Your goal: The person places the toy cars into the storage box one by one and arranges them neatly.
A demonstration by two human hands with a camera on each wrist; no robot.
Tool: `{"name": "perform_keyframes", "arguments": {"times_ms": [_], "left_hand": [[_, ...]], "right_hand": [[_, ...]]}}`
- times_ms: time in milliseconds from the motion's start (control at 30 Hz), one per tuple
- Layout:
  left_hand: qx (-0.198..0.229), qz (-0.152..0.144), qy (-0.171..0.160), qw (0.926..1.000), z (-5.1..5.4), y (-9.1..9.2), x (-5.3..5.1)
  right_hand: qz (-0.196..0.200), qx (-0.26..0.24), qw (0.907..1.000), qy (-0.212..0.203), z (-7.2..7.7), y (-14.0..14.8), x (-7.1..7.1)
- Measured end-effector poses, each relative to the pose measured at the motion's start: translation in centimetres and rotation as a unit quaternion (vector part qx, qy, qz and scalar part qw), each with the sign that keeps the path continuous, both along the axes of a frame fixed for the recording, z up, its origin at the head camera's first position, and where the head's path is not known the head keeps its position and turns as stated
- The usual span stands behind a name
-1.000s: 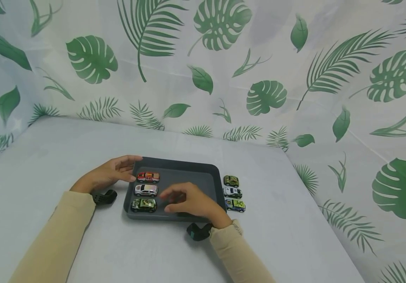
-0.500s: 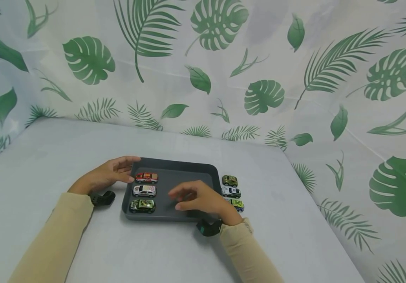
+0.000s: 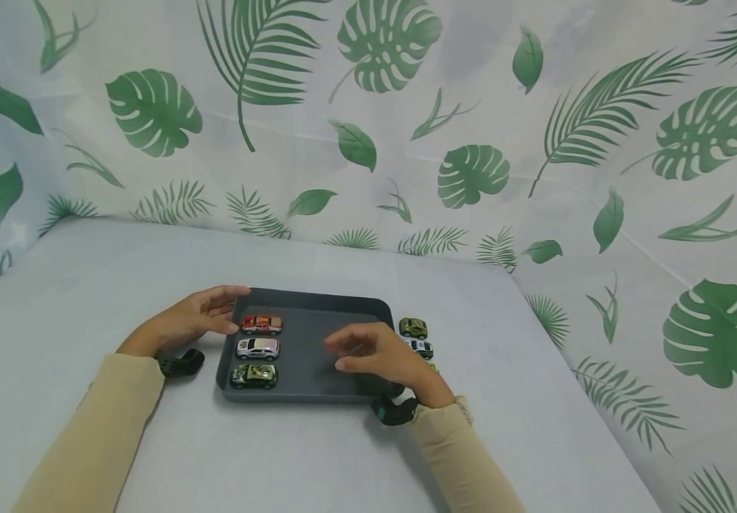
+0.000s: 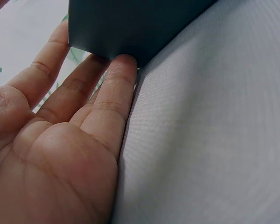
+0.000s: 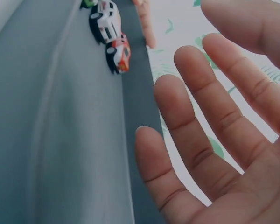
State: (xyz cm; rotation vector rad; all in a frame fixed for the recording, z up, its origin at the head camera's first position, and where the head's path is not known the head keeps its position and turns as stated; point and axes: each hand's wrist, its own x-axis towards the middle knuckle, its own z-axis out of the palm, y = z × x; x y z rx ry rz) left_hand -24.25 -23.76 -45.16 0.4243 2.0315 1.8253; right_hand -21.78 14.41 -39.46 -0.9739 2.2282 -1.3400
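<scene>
A dark grey tray (image 3: 317, 342) lies on the table. At its left end stand a red toy car (image 3: 262, 325), a white toy car (image 3: 258, 348) and a dark green camouflage toy car (image 3: 254, 375), one below another. My left hand (image 3: 192, 318) touches the tray's far left corner, its fingers extended against the outer wall in the left wrist view. Over the right half of the tray hovers my right hand (image 3: 375, 353), holding nothing, with fingers spread in the right wrist view (image 5: 214, 126).
Right of the tray sit a green camouflage toy car (image 3: 413, 328), a white-and-dark toy car (image 3: 421, 348) and a yellow-green one (image 3: 433, 368), mostly hidden by my right hand. A leaf-print cloth (image 3: 407, 142) hangs behind the white table (image 3: 150, 442).
My right hand has moved right, away from the cars in the tray and towards the tray's right side. My left hand stays at the corner. The head view has shifted slightly.
</scene>
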Motion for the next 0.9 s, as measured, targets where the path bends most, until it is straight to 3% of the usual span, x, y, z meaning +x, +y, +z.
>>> {"name": "perform_keyframes", "arguments": {"times_ms": [367,900], "left_hand": [[-0.003,0.001,0.001,1.0000,0.0,0.1,0.1],[0.006,0.001,0.004,1.0000,0.1,0.2,0.3]], "right_hand": [[-0.055,-0.013,0.9984,0.000,0.3,2.2,-0.1],[-0.103,-0.018,0.9945,-0.008,0.1,5.4,-1.2]]}}
